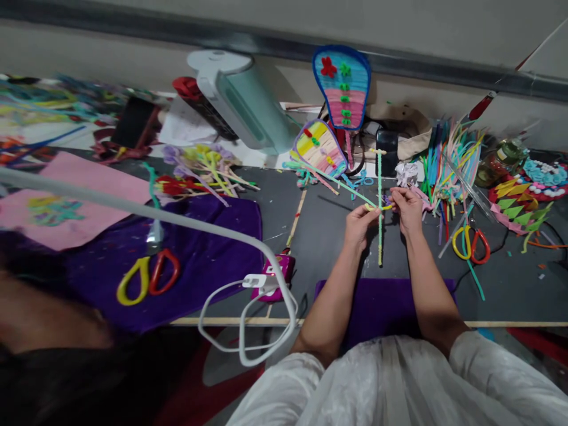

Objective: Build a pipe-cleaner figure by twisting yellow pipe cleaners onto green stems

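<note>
Near the middle of the bench, my left hand (358, 228) pinches a pale green pipe cleaner (380, 177) where it meets other pipe cleaners. It runs up and down past the fingertips. Another thin green pipe cleaner (341, 179) slants off to the upper left from that spot. A short yellow pipe cleaner (387, 207) crosses the stem there. My right hand (409, 212) is closed in a pinch at the right end of the yellow piece. Exactly what lies between its fingertips is too small to make out fully.
Behind stand two pipe-cleaner fans (361, 89) and a pale green jug (252, 100). Bundled pipe cleaners (457, 165) and scissors (480, 246) lie right. Left are more scissors (164, 272), purple cloth (222, 236), a white cable (231, 231) and another person's arm (48, 313).
</note>
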A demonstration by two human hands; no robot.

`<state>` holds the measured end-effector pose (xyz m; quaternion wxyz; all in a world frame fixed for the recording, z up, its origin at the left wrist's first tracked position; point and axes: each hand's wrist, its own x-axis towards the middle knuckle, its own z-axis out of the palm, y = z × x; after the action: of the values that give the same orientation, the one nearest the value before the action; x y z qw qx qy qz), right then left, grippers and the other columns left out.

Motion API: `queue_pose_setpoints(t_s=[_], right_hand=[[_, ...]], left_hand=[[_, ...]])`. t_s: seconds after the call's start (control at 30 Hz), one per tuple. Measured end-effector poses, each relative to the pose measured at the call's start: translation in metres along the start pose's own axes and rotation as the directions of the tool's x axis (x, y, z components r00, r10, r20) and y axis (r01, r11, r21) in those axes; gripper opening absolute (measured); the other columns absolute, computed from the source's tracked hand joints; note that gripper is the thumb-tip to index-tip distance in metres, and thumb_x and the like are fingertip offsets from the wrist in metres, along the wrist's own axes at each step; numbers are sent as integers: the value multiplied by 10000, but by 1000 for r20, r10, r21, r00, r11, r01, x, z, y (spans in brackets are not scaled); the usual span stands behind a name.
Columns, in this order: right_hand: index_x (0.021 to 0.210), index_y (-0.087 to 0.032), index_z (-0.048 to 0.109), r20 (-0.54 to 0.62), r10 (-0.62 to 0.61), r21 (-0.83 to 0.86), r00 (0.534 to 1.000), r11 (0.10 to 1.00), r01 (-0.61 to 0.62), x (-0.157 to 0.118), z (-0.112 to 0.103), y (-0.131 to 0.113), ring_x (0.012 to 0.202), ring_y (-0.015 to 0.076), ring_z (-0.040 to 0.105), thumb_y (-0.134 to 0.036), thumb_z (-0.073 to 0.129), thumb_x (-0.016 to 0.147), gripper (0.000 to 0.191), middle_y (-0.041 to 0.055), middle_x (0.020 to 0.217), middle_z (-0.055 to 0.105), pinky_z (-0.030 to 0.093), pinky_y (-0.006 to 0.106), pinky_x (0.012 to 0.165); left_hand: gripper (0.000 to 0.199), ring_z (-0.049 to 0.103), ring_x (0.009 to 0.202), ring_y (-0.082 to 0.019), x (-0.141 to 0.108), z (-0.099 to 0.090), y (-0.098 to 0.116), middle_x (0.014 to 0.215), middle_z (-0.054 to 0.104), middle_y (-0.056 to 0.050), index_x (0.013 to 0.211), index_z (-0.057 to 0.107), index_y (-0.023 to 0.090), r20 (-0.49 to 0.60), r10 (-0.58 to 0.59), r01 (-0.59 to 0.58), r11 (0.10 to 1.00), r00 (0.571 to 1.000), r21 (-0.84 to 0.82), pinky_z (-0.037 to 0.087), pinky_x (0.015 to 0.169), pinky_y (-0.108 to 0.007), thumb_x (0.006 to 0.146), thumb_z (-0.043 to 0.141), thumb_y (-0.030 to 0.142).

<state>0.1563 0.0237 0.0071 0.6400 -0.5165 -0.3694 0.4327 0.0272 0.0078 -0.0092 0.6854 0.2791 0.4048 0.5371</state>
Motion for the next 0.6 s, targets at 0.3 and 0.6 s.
queue_pose_setpoints(t_s=[0.3, 0.6], right_hand=[[934, -202, 662, -32, -38, -44, 999, 998, 36, 3, -5, -2, 502, 82, 503, -477, 690, 716, 352, -35, 621, 611, 391, 210, 469], [909, -190, 694, -43, -84, -35, 995, 996, 83, 4, -6, -5, 521, 91, 522, -435, 712, 705, 319, -26, 611, 624, 409, 218, 497]], left_hand=[[347, 590, 564, -89, -2, 2, -2, 650, 625, 21, 666, 624, 150, 39, -20, 18, 999, 999, 45, 479, 582, -216, 520, 873, 341], [382, 648, 607, -119, -3, 4, -5, 663, 633, 14, 728, 621, 150, 106, -122, 121, 992, 987, 15, 499, 572, -216, 517, 879, 335]])
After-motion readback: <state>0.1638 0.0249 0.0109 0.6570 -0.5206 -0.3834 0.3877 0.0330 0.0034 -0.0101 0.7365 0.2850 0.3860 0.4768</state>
